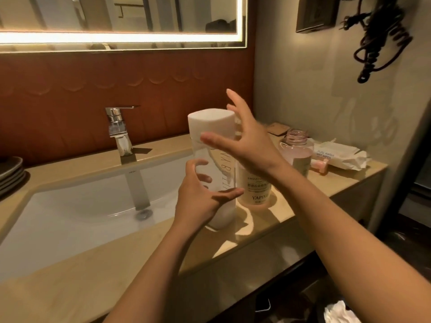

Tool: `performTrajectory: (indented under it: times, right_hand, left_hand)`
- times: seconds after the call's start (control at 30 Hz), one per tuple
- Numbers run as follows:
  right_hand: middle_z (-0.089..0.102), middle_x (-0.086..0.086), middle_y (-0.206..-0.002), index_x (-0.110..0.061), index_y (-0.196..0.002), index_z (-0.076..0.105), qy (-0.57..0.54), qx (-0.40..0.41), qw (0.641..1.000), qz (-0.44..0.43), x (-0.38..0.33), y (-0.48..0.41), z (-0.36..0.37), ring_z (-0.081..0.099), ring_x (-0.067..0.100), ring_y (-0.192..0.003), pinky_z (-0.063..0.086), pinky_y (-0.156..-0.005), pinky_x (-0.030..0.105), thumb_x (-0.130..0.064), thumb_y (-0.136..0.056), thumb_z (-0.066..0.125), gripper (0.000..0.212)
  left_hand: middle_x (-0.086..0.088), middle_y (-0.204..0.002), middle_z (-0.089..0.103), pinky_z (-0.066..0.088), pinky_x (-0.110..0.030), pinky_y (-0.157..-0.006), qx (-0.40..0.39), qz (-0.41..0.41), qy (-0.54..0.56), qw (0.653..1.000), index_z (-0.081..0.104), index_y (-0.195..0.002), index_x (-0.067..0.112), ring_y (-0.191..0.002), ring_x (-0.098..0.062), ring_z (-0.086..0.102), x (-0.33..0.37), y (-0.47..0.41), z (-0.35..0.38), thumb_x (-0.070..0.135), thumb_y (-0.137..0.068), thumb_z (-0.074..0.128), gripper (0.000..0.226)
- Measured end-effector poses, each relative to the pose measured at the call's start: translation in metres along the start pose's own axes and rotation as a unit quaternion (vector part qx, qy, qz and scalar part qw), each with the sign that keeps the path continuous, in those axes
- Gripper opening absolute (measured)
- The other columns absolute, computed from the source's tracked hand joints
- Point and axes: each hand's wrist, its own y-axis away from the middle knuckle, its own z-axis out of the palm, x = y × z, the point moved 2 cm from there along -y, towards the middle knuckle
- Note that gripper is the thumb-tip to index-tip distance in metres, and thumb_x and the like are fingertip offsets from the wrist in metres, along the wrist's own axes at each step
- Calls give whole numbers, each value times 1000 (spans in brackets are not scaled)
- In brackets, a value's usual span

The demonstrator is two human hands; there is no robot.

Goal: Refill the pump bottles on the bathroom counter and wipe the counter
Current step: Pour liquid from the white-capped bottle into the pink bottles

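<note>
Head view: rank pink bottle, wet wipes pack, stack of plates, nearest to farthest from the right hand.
1. Pink bottle, just right of the right hand.
2. Wet wipes pack, farther right.
3. Stack of plates, far left.

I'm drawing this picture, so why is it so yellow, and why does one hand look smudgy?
Head view: the glowing strip round the mirror is blown out and tints the counter yellow; the right hand is smeared by motion, its fingers soft; the left hand gripping the tall bottle looks sharper; the bottom right corner is dark.
</note>
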Motion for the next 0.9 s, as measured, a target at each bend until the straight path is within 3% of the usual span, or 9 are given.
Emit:
performTrajectory:
  times: [0.07, 0.13, 0.33, 0.47, 0.6, 0.77, 0.9]
  right_hand:
    - [33, 1, -148, -32, -148, 13, -4, 5, 1000, 17, 11, 14, 5, 46, 10, -116, 46, -91, 25, -52, -65, 77, 107]
    - [36, 0, -146, -34, -147, 14, 11, 9, 1000, 13, 15, 23, 10, 52, 12, -115, 48, -92, 30, -48, -64, 81, 107]
    - [43, -2, -133, -36, -145, 11, 59, 38, 997, -34, 11, 22, 11, 56, 8, -101, 46, -77, 13, -41, -66, 82, 107]
    - [43, -5, -116, -30, -142, 21, 69, 35, 992, -96, 0, 12, 4, 59, 12, -93, 52, -67, 13, -31, -68, 82, 96]
    - [47, 1, -115, -21, -133, 33, 46, 23, 989, -135, -13, -14, -14, 58, 11, -92, 53, -69, 13, -25, -66, 83, 83]
    - [43, 0, -116, -17, -129, 34, 42, 35, 990, -130, -16, -57, -41, 55, 11, -95, 51, -70, 12, -22, -64, 84, 82]
    - [43, 1, -118, -17, -126, 34, 34, 50, 992, -107, -7, -92, -63, 54, 17, -100, 55, -76, 21, -22, -63, 85, 81]
  left_hand:
    - [10, -101, 45, 44, -20, -66, 12, 2, -21, 1000, 23, -115, 38, -90, -8, 53, 1, 0, 0, 50, -55, 84, 87]
    - [13, -97, 43, 46, -19, -65, 26, 7, -34, 999, 23, -114, 35, -84, -4, 52, 3, 1, 0, 50, -57, 84, 85]
    - [11, -100, 45, 54, -32, -77, 40, 20, -67, 997, 26, -120, 33, -89, -10, 55, 8, 4, -3, 45, -60, 84, 84]
    - [10, -104, 46, 52, -31, -75, 40, 41, -89, 994, 26, -132, 29, -91, -12, 56, 19, 3, -9, 55, -57, 77, 95]
    - [11, -111, 49, 47, -29, -77, 26, 42, -8, 999, 21, -139, 35, -100, -10, 54, 33, -7, -18, 66, -41, 72, 115]
    - [3, -134, 45, 40, -29, -89, 30, 45, 67, 996, 18, -145, 36, -114, -10, 45, 42, -22, -17, 54, -48, 75, 114]
    - [6, -144, 38, 36, -27, -90, 40, 41, 65, 996, 18, -145, 38, -115, -5, 39, 38, -30, -2, 56, -48, 77, 114]
